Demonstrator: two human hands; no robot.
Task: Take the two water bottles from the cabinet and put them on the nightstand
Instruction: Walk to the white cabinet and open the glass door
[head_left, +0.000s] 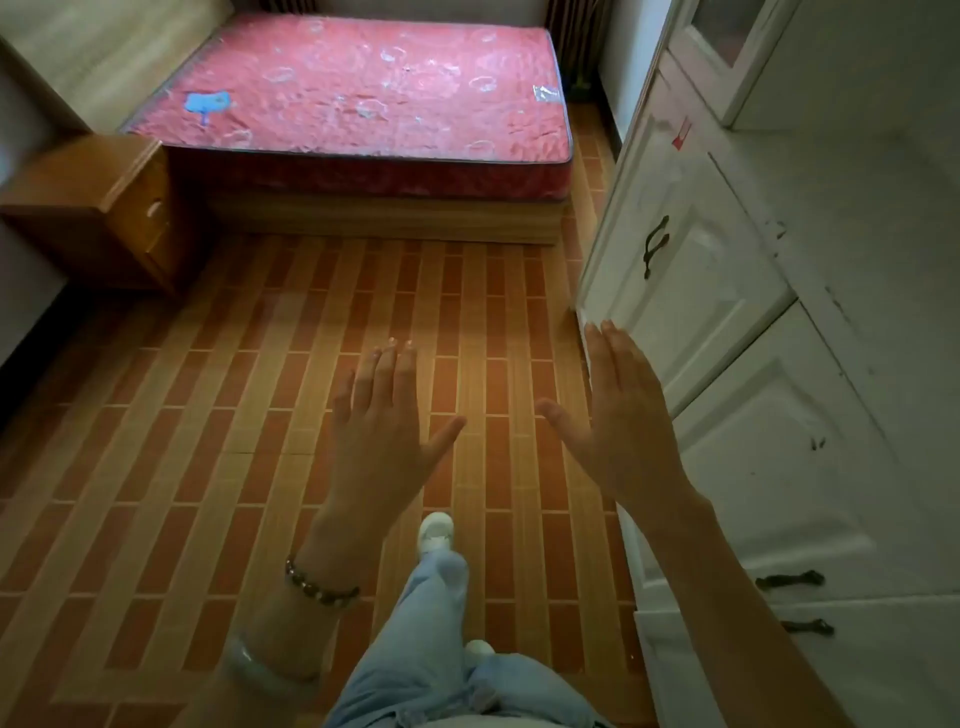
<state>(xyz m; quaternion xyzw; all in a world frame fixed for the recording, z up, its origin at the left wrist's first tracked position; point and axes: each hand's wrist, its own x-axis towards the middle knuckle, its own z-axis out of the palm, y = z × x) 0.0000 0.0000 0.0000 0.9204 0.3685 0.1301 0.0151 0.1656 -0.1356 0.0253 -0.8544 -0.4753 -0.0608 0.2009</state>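
Both of my hands are held out flat in front of me, fingers stretched and holding nothing. My left hand (387, 421) hovers over the floor; its wrist wears a bead bracelet. My right hand (621, 415) is beside the lower corner of a white cabinet (691, 312) on the right, whose doors are closed and carry dark handles. A wooden nightstand (78, 192) with a bare top stands at the far left, next to the bed. No water bottle is visible.
A bed with a red mattress (363, 98) fills the back of the room. Orange brick-pattern flooring (208, 415) lies between the nightstand and the cabinet. My legs in light jeans and white shoes (435, 532) show below.
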